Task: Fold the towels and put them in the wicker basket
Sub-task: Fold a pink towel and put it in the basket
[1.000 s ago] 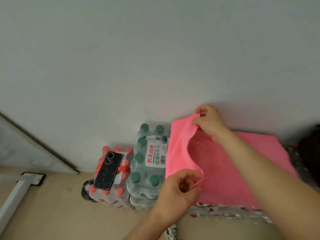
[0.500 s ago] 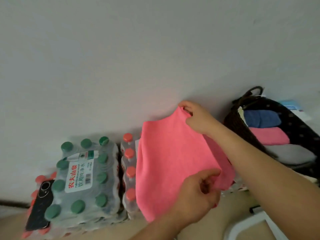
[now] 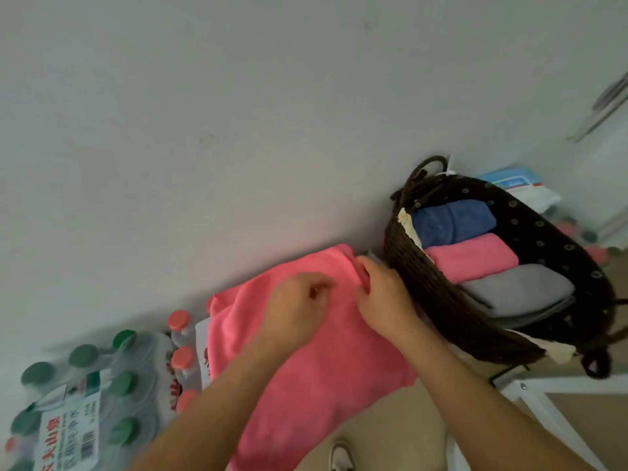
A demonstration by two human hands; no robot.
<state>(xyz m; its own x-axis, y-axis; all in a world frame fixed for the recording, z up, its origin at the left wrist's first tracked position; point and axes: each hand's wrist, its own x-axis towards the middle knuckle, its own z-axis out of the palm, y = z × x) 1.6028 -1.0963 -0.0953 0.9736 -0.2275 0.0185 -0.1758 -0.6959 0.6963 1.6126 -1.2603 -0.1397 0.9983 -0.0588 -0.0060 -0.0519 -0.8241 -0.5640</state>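
1. Standing at the lower left, a shrink-wrapped pack of green-capped bottles (image 3: 85, 402) is seen, with red-capped bottles (image 3: 181, 355) just beside it on the right. The latter are partly covered by the pink towel (image 3: 306, 368). The upper frame is filled by a grey wall (image 3: 238, 130). A white frame (image 3: 543, 413) is seen at the lower right.
2. The pink towel is spread across the centre, between the bottles and the wicker basket (image 3: 441, 300).
3. The towel's upper right edge is gripped by the right hand (image 3: 384, 297), fingers curled into the fabric, just beside the basket's wall. The left hand (image 3: 299, 304) is placed just left of it, and fabric is pinched in its curled fingers.
4. In the basket, at the right, three folded towels are held side by side: a blue towel (image 3: 452, 220) uppermost, a folded pink one (image 3: 472, 256) in the middle, and a grey towel (image 3: 520, 290) lowest. A blue-and-white packet (image 3: 513, 180) is seen behind the basket.
5. Compared with half a second ago, the left hand has been brought up from the towel's lower edge to beside the right hand, and the basket is shown more fully.
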